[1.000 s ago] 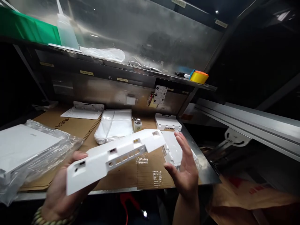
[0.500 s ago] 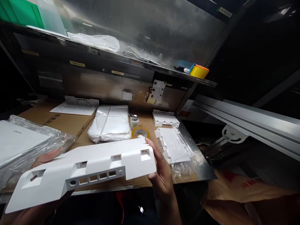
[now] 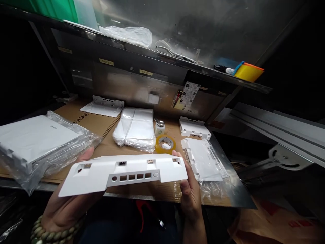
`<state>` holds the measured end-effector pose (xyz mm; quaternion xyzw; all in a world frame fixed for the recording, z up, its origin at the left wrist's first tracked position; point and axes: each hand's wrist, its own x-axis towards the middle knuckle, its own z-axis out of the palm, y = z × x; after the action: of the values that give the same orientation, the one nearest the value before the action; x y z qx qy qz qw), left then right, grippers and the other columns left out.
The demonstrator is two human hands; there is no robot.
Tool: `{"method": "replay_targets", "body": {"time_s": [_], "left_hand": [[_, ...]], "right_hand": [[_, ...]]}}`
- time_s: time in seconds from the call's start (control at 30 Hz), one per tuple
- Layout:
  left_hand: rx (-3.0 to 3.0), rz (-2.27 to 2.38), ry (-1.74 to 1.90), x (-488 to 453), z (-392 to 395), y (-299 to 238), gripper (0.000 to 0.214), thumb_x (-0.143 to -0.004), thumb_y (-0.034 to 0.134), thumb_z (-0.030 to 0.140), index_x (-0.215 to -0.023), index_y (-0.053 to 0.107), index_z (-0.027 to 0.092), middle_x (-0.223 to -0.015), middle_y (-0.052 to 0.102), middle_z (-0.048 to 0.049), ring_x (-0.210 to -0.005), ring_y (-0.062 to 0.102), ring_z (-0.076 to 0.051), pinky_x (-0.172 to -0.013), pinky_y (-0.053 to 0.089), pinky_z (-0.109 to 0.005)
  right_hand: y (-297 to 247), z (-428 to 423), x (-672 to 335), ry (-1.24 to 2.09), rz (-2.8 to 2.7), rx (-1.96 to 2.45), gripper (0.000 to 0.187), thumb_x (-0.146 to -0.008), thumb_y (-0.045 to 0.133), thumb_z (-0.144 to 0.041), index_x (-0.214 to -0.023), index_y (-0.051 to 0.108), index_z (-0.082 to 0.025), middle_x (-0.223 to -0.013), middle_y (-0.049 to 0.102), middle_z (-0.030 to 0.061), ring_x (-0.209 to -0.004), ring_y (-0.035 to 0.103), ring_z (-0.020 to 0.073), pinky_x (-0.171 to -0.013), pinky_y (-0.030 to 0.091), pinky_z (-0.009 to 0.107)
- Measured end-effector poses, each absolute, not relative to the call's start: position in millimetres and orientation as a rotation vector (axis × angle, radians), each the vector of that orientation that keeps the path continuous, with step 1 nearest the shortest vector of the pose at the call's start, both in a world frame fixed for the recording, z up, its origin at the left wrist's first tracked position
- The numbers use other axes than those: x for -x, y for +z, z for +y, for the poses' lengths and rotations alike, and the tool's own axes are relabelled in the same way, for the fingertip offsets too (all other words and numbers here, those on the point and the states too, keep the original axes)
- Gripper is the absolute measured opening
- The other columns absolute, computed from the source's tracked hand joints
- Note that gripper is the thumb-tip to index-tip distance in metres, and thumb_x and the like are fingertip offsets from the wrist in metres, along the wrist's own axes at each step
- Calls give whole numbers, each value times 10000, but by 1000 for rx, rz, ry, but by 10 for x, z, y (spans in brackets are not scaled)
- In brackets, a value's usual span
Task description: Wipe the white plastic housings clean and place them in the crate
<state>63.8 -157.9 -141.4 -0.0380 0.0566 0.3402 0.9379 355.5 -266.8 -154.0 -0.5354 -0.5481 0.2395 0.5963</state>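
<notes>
Though apart a second ago, right hand (image 3: 191, 194) now on white housing (image 3: 136, 163)

A white housing (image 3: 134, 166), held nearly level, shows square port openings (image 3: 131, 177).

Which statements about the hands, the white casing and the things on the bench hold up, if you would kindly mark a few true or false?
1. The left hand and the right hand both hold the white casing. True.
2. A beaded bracelet circles the right wrist. False: the beaded bracelet is on the left wrist.
3. The casing's port row shows one round hole and four square openings. True.
4. The tape roll stands on the shelf. False: the tape roll lies on the bench, just beyond the casing.
5. In the picture, the stack of clear bags is left of the metal-topped bottle. True.
</notes>
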Motion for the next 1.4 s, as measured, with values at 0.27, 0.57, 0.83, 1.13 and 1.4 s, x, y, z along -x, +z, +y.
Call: {"method": "replay_targets", "body": {"time_s": [0.27, 0.57, 0.83, 1.13, 1.4], "left_hand": [[125, 86, 468, -683, -1581, -1219, 741, -1021, 403, 626, -1545, 389, 101, -1284, 718, -154, -1156, 696, -294, -954, 579, -365], [0, 160, 733, -901, -1597, -1224, 749, -967, 609, 518, -1558, 390, 115, -1216, 753, -182, -1098, 728, -363, -907, 632, -442], [-126, 154, 711, -939, -1632, -1116, 674, -952, 618, 535, -1513, 487, 185, -1311, 713, -163, -1206, 676, -354, -994, 580, -443], [-353, 254, 880, -883, -1594, -1265, 521, -1029, 481, 439, -1473, 537, 173, -1326, 709, -149, -1305, 601, -353, -1130, 451, -512], [-257, 279, 1007, -807, -1662, -1438, 664, -1009, 288, 678, -1326, 668, 236, -1371, 694, -66, -1456, 419, -338, -1173, 365, -510]], "right_hand": [[-1533, -2650, -3548, 540, -1258, 1311, 577, -998, 451, -573, -1501, 489, -294, -1595, 480, 37, -1530, 346, 312, -1196, 420, 465], [-1714, -2585, -3627, 578, -1217, 1300, 576, -974, 429, -480, -1510, 491, -280, -1617, 448, 2, -1553, 291, 298, -1237, 324, 446], [-1798, -2574, -3665, 589, -1212, 1313, 581, -956, 459, -468, -1508, 502, -292, -1604, 465, -10, -1538, 318, 305, -1277, 209, 444], [-1914, -2604, -3630, 588, -1034, 1287, 504, -946, 579, -427, -1434, 591, -298, -1531, 559, 31, -1463, 456, 304, -1201, 375, 463], [-1941, -2682, -3520, 727, -748, 1245, 415, -886, 757, -410, -1284, 704, -304, -1278, 744, 87, -1094, 745, 258, -946, 607, 375]]}}
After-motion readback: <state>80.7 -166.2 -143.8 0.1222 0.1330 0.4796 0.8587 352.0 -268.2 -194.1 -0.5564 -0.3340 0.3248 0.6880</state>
